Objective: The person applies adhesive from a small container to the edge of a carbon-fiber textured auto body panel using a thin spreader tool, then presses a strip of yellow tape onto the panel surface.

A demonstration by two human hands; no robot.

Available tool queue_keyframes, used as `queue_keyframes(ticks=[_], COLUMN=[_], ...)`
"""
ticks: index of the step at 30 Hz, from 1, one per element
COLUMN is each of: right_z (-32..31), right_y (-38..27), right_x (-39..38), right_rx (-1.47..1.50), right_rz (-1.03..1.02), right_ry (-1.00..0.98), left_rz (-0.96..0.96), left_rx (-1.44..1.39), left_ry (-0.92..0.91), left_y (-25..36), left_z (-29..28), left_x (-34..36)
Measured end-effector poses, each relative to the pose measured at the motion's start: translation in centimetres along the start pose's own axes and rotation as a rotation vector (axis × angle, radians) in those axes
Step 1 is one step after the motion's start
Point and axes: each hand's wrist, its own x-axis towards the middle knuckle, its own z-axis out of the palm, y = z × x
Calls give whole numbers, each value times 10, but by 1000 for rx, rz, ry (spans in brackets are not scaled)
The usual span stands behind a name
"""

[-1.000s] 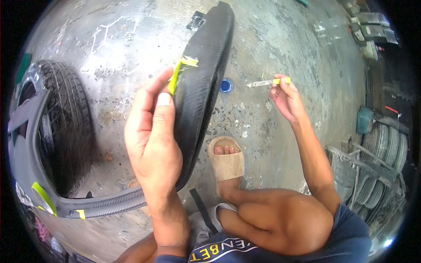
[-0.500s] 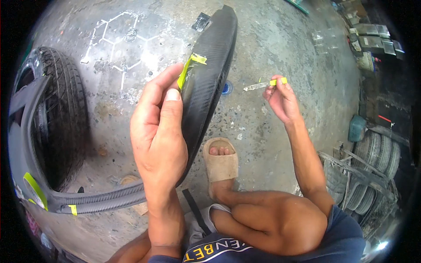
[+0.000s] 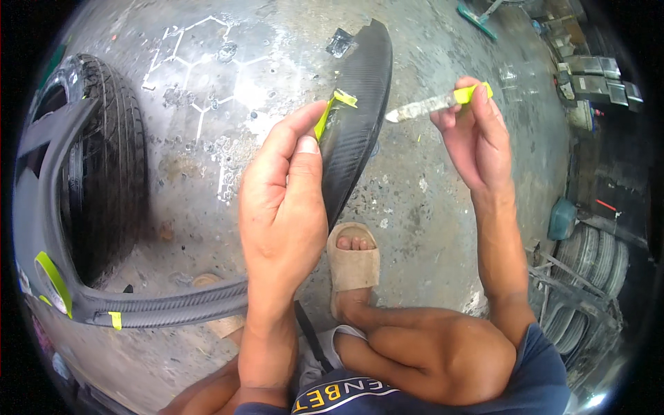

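Observation:
My left hand grips a long, curved black part with carbon-weave pattern, thumb and index finger at a yellow tape strip on it. My right hand pinches a slim, whitish, smeared tool with a yellow end. Its pale tip points left, near the part's right edge. The part's lower band runs left below a tyre; a bright yellow roll or loop of tape rests on its left corner.
My sandalled foot is on the stained concrete floor. Stacked tyres with a metal frame and a teal container stand at right. A green-headed floor tool lies at the top, near assorted boxes.
My right hand has risen and moved right with the tool. My left hand and the black part have shifted right in the picture. A blue cup that showed earlier is now mostly hidden.

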Motion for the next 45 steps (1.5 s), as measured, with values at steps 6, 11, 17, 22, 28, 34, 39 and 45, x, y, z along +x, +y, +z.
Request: queue_keyframes(ticks=[6,11,17,22,28,34,39,45], right_z=[39,49,48,53,53,55,57,59], right_y=[-8,-13,-13,-17,-17,-15,-12,-13], right_x=[22,28,28,34,35,38,38,34], right_rx=[-177,-311,-392,-363,-436,-450,-389,-390], right_rz=[-16,-8,-17,-26,-13,-33,-39,-28], right_ry=[-72,-98,-92,-43,-47,-20,19,35], left_rz=[29,-1,-54,-50,-46,-70,-46,-64], left_rx=[19,25,6,-22,-9,-62,-57,-26], left_ry=[12,10,22,31,24,35,40,12], left_y=[-2,0,-1,-1,-1,-2,-4,2], left_z=[2,1,2,3,2,3,4,3], left_x=[0,-1,-4,-3,-3,-3,-2,-2])
